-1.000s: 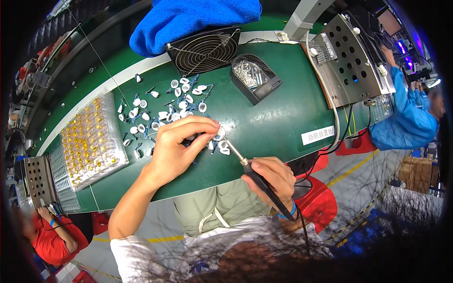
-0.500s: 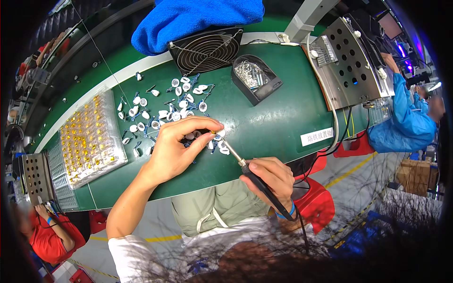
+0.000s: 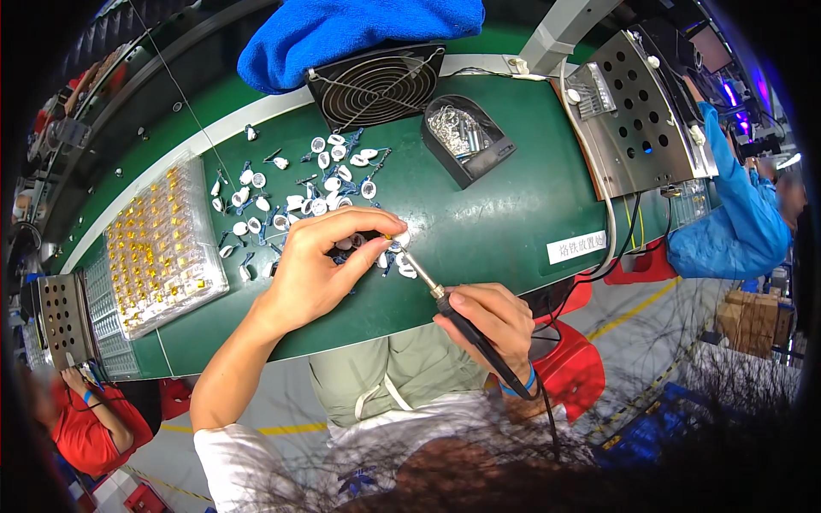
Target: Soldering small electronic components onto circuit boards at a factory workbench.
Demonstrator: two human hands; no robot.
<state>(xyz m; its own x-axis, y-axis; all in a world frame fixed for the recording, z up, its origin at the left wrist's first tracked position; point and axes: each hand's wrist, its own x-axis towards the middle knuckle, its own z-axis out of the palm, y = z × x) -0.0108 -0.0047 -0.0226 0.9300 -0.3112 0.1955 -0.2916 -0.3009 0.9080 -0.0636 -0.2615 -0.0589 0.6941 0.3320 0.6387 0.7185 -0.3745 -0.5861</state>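
Observation:
My right hand (image 3: 492, 321) is wrapped round the black handle of a soldering iron (image 3: 469, 327), whose metal tip points up and left. Between thumb and forefinger, my left hand (image 3: 329, 265) pinches a small white round part (image 3: 400, 238) with a bit of yellow by the fingertips. The iron's tip meets or nearly meets that part; the exact contact is too small to make out. Under and beyond my left hand lie many similar white round pieces with dark blue boards and wires (image 3: 319, 206), loose on the green bench mat (image 3: 513, 214).
A clear tray of yellow-topped parts (image 3: 162, 248) stands at the left. Beyond the loose pieces are a black fan (image 3: 376, 90) and a blue towel (image 3: 359, 34). A black bin of metal bits (image 3: 469, 162) and a perforated metal box (image 3: 629, 120) stand right. Co-workers sit on both sides.
Both hands hold nearly the same pose on the part and the iron. The view has shifted very slightly. At the right, the co-worker's blue-sleeved arm has moved.

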